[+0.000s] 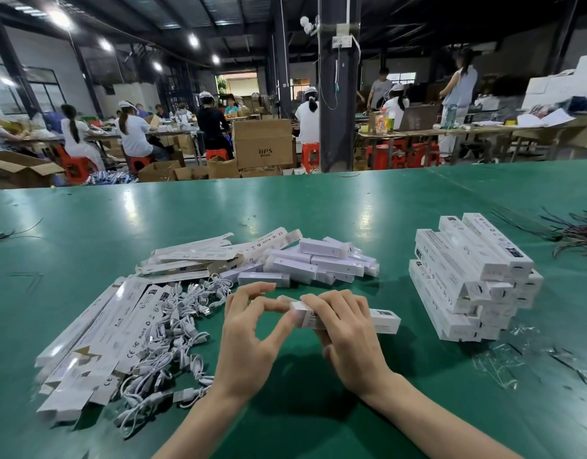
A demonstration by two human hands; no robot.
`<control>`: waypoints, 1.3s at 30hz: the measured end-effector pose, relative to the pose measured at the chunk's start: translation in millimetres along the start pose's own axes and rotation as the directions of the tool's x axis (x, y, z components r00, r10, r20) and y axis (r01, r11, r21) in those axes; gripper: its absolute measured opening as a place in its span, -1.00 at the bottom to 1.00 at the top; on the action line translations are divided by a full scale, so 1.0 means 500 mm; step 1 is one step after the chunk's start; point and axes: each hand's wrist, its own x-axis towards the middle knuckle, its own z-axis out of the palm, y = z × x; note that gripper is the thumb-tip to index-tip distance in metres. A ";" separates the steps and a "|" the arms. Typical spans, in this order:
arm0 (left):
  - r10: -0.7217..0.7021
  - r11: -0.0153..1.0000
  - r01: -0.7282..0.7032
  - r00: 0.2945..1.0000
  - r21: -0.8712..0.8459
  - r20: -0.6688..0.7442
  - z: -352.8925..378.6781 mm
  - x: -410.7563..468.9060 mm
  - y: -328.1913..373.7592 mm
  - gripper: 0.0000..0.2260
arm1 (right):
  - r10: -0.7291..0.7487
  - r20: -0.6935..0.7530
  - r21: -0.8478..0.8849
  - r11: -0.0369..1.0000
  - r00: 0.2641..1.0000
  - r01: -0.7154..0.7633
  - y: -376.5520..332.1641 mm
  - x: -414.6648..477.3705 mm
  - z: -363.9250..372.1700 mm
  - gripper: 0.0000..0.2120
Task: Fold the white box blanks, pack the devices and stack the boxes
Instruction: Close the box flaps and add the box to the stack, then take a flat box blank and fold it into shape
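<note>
While the head camera looks down over a green table (318, 207), two bare hands meet just above its near middle, holding one white box (383, 321) between them. The box is a slim bar lying on its side, its long axis running left to right and dipping slightly toward the right. Its right end sticks out past the right hand (348, 336), whose fingers curl over the top of the box and grip its middle. The left end points at the left hand (252, 336), which pinches that end between thumb and forefinger, the other fingers lifted and gently curved.

To the right, apart from the hands, stands a stack of boxes (474, 283), layered several high, their long axes running from the far left toward the near right. Beyond the hands lies a loose heap of small white devices (321, 260). Flat box blanks (96, 329) fan out at the near left, and more lie behind them beside the devices. A tangle of white cables (176, 329) sits between the blanks and the left hand. Clear plastic scraps (497, 359) litter the near right

Past the table, seated workers, red stools and a brown carton (264, 144) fill a dim workshop
</note>
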 end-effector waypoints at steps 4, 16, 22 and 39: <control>-0.056 0.998 0.056 0.996 0.004 0.073 0.002 -0.001 -0.001 -0.90 | -0.025 0.014 -0.027 0.999 1.000 0.025 -0.002 -0.002 0.000 -0.74; -0.176 0.940 0.246 0.943 -0.235 0.284 -0.002 0.008 0.000 -0.62 | 0.052 0.065 -0.075 0.996 0.997 -0.047 -0.001 0.001 -0.012 -0.59; -0.181 0.931 0.259 0.939 -0.256 0.292 0.010 0.005 0.002 -0.71 | 0.075 0.128 -0.129 0.990 0.989 -0.058 -0.004 0.001 -0.014 -0.50; 0.027 1.000 -0.025 0.984 -0.016 0.175 0.018 -0.004 -0.007 -0.78 | 0.086 0.173 -0.166 0.985 0.981 -0.057 -0.002 -0.002 -0.013 -0.66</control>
